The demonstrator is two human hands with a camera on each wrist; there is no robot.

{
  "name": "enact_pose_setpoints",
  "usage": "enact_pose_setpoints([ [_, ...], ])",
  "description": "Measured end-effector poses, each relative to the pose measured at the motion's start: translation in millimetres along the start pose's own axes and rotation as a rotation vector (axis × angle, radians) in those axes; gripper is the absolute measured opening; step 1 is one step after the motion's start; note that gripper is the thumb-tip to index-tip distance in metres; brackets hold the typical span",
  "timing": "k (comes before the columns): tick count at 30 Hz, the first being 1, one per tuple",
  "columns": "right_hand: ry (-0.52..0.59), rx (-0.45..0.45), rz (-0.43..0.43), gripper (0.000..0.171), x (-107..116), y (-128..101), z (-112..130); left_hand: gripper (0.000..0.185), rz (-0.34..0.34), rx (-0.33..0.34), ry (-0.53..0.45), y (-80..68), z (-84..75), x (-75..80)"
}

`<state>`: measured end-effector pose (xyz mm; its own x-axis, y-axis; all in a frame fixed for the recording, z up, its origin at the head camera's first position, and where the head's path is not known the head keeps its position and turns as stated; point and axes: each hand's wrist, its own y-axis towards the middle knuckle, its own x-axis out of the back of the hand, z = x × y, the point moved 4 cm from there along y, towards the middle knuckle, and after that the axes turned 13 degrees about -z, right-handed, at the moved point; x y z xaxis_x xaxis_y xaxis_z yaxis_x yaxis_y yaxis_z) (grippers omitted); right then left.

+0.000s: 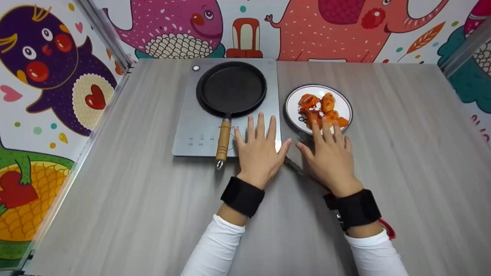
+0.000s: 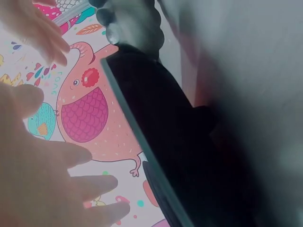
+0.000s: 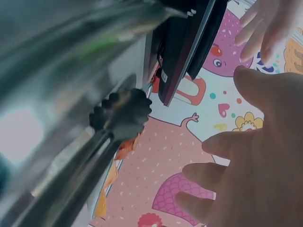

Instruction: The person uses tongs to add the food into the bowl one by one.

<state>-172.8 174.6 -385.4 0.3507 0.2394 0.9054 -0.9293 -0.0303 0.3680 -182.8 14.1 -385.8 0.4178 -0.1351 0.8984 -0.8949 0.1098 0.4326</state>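
Tongs (image 1: 293,165) under flat right hand (image 1: 330,157), beside plate (image 1: 293,113).

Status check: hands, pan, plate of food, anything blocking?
Left hand flat, open, on cooktop edge. Right hand flat, open, over tongs; fingertips at plate of orange food. Pan empty on cooktop. Nothing blocking.

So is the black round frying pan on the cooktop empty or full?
Empty: the black round frying pan shows a bare dark base; the orange food sits on the white plate.

The right hand (image 1: 330,158) hides most of the metal tongs (image 1: 294,166) and the plate's (image 1: 344,100) near rim.
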Motion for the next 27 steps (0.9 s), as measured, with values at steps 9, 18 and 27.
enact_pose_setpoints([
  [9, -0.009, -0.006, 0.012, 0.074, 2, -1, 3, 0.070, 0.043, 0.019, 0.002, -4.6, 5.7, 1.9],
  [18, 0.049, 0.007, 0.110, 0.078, 3, -17, -4, 0.068, 0.023, 0.061, 0.040, -9.1, 20.8, 4.2],
  [27, 0.101, -0.048, 0.341, 0.090, 11, -56, -40, 0.051, -0.145, 0.072, -0.065, -12.6, 46.9, 19.0],
])
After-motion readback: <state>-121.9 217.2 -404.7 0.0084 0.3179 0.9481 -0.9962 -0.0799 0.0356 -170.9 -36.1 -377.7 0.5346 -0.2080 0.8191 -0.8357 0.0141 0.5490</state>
